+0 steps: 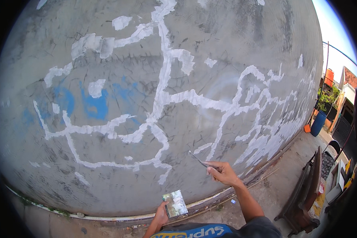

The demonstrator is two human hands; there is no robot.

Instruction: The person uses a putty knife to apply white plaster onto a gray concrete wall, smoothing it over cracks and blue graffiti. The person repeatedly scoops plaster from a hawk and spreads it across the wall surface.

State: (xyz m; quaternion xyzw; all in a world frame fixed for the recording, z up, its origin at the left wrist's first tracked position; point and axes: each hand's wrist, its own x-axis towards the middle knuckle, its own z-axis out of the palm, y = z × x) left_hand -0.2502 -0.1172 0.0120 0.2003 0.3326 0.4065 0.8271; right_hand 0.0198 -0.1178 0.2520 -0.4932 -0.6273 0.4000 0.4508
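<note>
My right hand (222, 172) is closed round a thin putty knife (198, 159), its pale-tipped blade held up at the gray cracked wall (119, 71), beside the lower white patches; whether it touches cannot be told. Low in the middle, my left hand (161, 213) grips a flat square board (175, 202) smeared with whitish paste. The wall carries branching white filler lines (160, 97) and blue paint marks (97, 105).
A pale pipe (119, 217) runs along the wall's foot. At right are a dark wooden bench (307, 186), a patterned chair (328, 166), a blue barrel (318, 123), plants (327, 97) and a dark gate (341, 133).
</note>
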